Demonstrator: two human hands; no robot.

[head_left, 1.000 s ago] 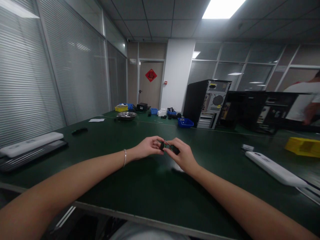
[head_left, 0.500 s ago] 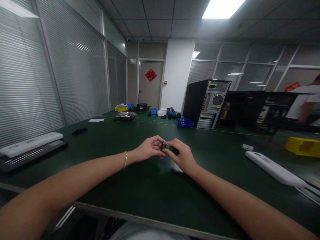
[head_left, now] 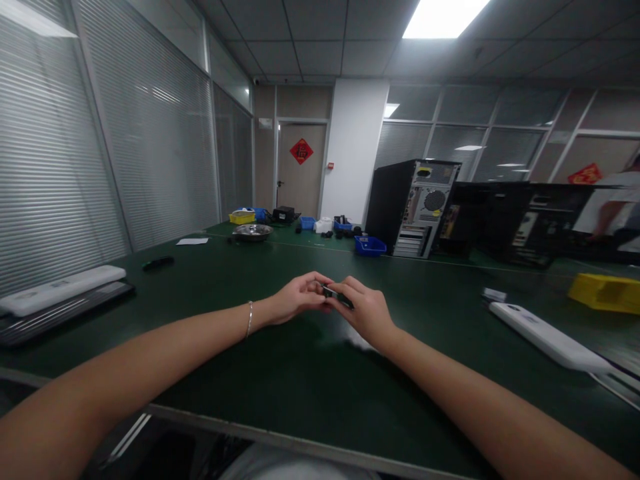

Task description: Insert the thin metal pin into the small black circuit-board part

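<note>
Green matting covers a long workbench (head_left: 280, 373), and both of the person's bare arms reach out over it, meeting near the middle. The left hand (head_left: 295, 299) and the right hand (head_left: 365, 310) come together fingertip to fingertip around a small dark part (head_left: 334, 295). The part sits between the two hands, raised just above the bench rather than resting on it, pinched from the left by the thumb and forefinger and gripped from the right by curled fingers that cover its far end. Holding it from both ends like this probably steadies so small a piece for close finger work. It is too small and blurred to say what it is; it may be a small connector or clip. A thin silver bracelet (head_left: 249, 318) circles the left wrist.

Further along the bench, well apart from the hands, stand an open black computer tower (head_left: 413, 207), a blue bin (head_left: 371, 246) and a metal bowl (head_left: 253, 231). A white bar-shaped device (head_left: 545, 337) lies to the right, with a yellow bin (head_left: 605, 292) beyond it. Another person's arm (head_left: 607, 215) shows at the far right edge.
</note>
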